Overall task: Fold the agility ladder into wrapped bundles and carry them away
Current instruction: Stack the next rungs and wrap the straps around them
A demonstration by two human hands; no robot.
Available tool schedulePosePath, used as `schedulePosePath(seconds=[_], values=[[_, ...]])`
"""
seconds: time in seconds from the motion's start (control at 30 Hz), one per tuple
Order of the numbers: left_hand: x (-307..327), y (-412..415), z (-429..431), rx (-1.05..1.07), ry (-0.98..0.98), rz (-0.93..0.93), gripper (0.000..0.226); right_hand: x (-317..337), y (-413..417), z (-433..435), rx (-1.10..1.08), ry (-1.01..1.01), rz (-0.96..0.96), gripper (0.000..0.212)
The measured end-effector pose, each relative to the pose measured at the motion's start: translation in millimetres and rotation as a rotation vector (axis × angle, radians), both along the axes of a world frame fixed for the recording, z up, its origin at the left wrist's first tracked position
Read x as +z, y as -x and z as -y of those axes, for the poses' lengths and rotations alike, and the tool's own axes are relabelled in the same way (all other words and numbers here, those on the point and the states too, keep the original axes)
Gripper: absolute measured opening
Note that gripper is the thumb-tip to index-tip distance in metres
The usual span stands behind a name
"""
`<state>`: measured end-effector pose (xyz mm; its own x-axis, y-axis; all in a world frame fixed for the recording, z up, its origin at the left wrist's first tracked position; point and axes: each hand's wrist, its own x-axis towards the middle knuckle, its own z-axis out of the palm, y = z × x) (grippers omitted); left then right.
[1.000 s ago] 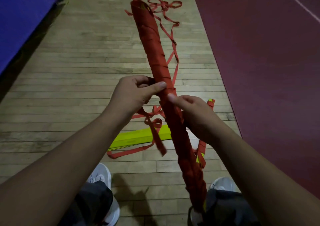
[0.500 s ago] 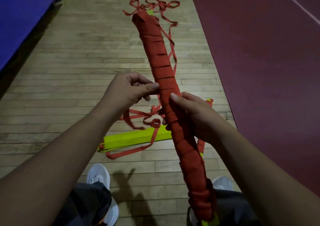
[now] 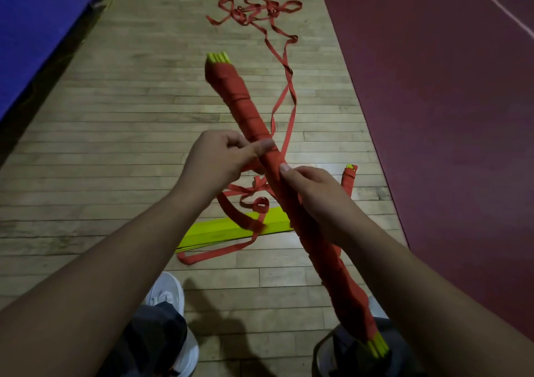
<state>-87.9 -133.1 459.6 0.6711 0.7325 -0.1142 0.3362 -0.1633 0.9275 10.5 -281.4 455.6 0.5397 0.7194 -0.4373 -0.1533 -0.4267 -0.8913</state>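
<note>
Floorboards carry a tangled heap of loose strap (the likeliest trouble): drawn in knotted, it could snag and slacken the wraps. Held slanting above them, the wrapped bundle could unwind if tension drops. Of the hands, the right hand clasps its middle; the left hand pinches it just above, thumb pressing the last turn.
</note>
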Motion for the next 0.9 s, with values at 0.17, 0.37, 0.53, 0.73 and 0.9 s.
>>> schedulePosePath(seconds=[0.17,0.37,0.53,0.73,0.9], values=[[-5.4,-1.6,-1.5,0.065,-0.009,-0.01,0.034,1.8,-2.1,1.1,0.011,0.011,0.029,0.04],[-4.7,-1.4,-3.3,0.026,-0.099,-0.027,0.021,0.2,-1.1,-1.0,0.041,-0.046,-0.023,0.033],[4.0,1.1,-3.3,-0.056,-0.068,0.056,0.015,1.5,-5.5,0.3,0.015,-0.156,-0.1,0.026],[-0.4,3.1,-7.6,-0.099,-0.136,0.003,0.023,1.3,-4.5,3.1,0.082,-0.15,-0.084,0.037],[-2.7,2.6,-11.9,-0.028,-0.113,-0.045,0.023,7.5,-9.1,-0.2,-0.01,-0.144,-0.369,0.057]])
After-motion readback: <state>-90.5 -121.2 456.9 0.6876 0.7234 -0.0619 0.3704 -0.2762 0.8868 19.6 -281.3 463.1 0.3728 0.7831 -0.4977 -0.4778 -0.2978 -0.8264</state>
